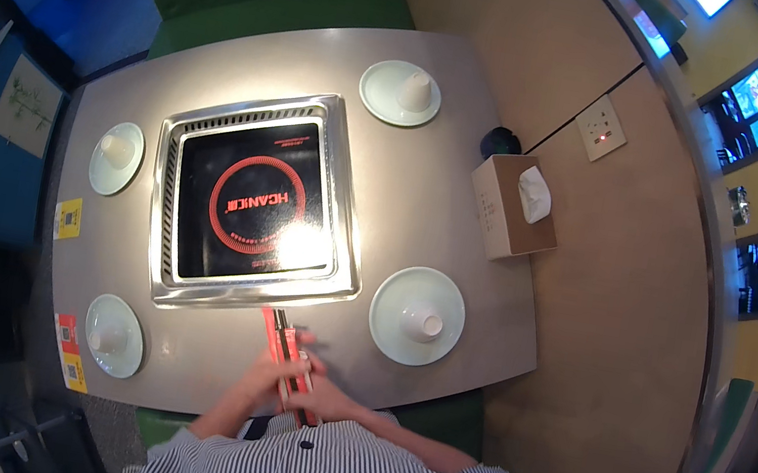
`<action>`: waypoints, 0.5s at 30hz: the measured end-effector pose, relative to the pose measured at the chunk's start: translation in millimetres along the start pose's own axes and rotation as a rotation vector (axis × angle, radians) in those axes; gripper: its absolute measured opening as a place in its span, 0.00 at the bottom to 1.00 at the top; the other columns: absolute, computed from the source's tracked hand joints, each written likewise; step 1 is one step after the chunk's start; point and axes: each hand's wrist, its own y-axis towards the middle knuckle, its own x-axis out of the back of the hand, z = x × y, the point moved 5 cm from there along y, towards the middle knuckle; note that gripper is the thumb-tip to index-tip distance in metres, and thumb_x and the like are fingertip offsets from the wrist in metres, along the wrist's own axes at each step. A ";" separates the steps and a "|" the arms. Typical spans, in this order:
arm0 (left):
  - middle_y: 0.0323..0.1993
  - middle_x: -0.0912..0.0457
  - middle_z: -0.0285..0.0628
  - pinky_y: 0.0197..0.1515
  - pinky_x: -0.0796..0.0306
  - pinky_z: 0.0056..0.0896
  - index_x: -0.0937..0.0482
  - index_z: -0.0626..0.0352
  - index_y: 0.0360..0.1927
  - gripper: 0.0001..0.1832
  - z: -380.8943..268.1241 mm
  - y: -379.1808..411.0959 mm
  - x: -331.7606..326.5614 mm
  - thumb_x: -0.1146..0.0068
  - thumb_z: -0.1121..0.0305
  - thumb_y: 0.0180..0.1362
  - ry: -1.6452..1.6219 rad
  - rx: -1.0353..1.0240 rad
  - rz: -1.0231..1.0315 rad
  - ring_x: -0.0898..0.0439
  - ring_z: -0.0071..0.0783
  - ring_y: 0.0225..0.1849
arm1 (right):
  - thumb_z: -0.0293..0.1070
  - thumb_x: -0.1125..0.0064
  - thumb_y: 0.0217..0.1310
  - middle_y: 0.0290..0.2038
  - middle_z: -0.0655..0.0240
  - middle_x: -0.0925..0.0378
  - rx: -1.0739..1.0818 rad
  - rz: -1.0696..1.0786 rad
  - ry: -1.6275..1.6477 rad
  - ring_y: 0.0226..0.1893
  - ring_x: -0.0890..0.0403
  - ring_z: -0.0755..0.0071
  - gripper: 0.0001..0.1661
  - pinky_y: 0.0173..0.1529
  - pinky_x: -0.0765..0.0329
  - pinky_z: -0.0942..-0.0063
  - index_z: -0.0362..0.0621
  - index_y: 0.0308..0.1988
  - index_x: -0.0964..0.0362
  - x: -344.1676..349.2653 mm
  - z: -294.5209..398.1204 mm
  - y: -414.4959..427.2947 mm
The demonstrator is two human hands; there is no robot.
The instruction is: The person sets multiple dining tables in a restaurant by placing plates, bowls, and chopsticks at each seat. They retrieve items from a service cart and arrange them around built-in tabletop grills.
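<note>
Red-wrapped chopstick packets [284,345] stand gathered in a bundle between my two hands, close to the table's near edge. My left hand [264,377] is closed around the bundle from the left. From the right, my right hand [324,394] grips the lower part. Dark ends stick out at the top, and how many packets there are is hard to tell. To the right of my hands sits a pale plate [389,317] with an upturned cup [423,325] on it. On the left lies another plate [124,313], also carrying a cup [104,339].
A steel-framed induction cooker [257,201] is set into the table [422,206]. Two more plates with cups stand at the far right [377,90] and far left [121,182]. A tissue box [496,211] is beside the wall socket [601,128]. Printed code stickers [69,219] line the left edge.
</note>
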 end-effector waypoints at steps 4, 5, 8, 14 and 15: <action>0.28 0.26 0.43 0.41 0.28 0.37 0.39 0.61 0.47 0.22 26.5 -13.1 -12.0 0.45 0.75 0.48 -0.114 0.115 -0.141 0.23 0.38 0.39 | 0.37 0.44 0.48 0.25 0.68 0.27 0.082 0.130 -0.269 0.29 0.26 0.75 0.17 0.35 0.29 0.75 0.38 0.37 0.32 4.5 -14.7 -23.2; 0.28 0.26 0.42 0.41 0.27 0.37 0.38 0.62 0.46 0.22 26.9 -9.5 -12.7 0.45 0.75 0.48 -0.137 0.137 -0.142 0.23 0.38 0.38 | 0.38 0.45 0.49 0.25 0.69 0.27 0.081 0.202 -0.340 0.30 0.27 0.76 0.17 0.36 0.30 0.75 0.38 0.37 0.31 9.4 -13.1 -26.8; 0.25 0.28 0.42 0.38 0.27 0.40 0.38 0.61 0.42 0.18 7.1 2.5 1.5 0.46 0.76 0.48 -0.247 -0.041 -0.199 0.23 0.35 0.31 | 0.36 0.51 0.55 0.30 0.70 0.26 -0.096 0.455 -0.725 0.33 0.28 0.78 0.11 0.41 0.31 0.78 0.40 0.33 0.28 75.0 62.6 -12.8; 0.25 0.30 0.41 0.35 0.26 0.42 0.38 0.60 0.40 0.18 -40.1 11.4 31.1 0.47 0.79 0.46 -0.309 -0.224 -0.266 0.26 0.34 0.26 | 0.27 0.53 0.53 0.43 0.63 0.29 0.580 -0.927 -0.533 0.43 0.29 0.69 0.20 0.47 0.32 0.74 0.39 0.49 0.38 333.8 246.5 90.0; 0.25 0.30 0.42 0.34 0.26 0.42 0.38 0.60 0.40 0.18 -44.0 11.8 32.6 0.47 0.80 0.46 -0.317 -0.230 -0.288 0.26 0.34 0.26 | 0.25 0.54 0.52 0.48 0.60 0.31 0.678 -0.970 -0.495 0.49 0.30 0.66 0.25 0.52 0.35 0.73 0.39 0.53 0.41 364.3 261.3 108.0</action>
